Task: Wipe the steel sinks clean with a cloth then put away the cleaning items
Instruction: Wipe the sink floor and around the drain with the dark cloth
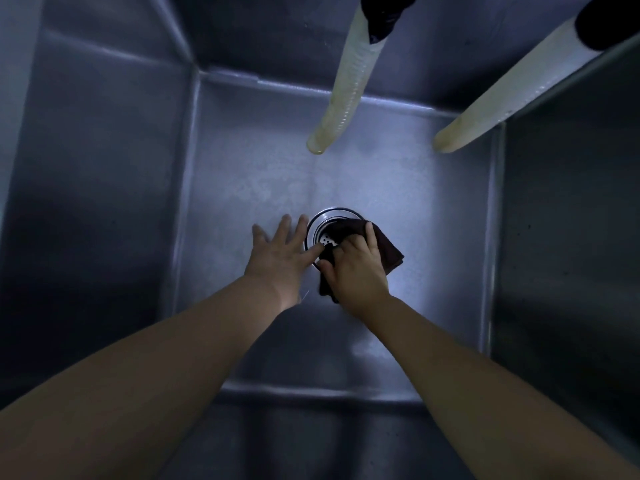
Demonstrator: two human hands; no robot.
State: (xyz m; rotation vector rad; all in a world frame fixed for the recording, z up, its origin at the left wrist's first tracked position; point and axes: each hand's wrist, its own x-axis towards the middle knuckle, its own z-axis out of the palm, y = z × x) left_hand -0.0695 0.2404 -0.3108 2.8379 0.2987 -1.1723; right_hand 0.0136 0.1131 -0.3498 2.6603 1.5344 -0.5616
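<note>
Deep in the steel sink point(398, 174), the right hand point(356, 268) bunches the dark cloth point(388, 251) over the drain point(322, 233) to scrub it, while the left hand point(277, 254) lies flat, fingers spread, bracing beside it.

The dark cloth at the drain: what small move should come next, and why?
Probably rub the cloth round the drain ring. The right hand already holds it over the drain's right half, while the left hand lies flat on the sink floor, and the ring's left side is uncovered.

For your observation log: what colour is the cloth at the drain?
Dark brown, almost black cloth, seen in the head view.
</note>
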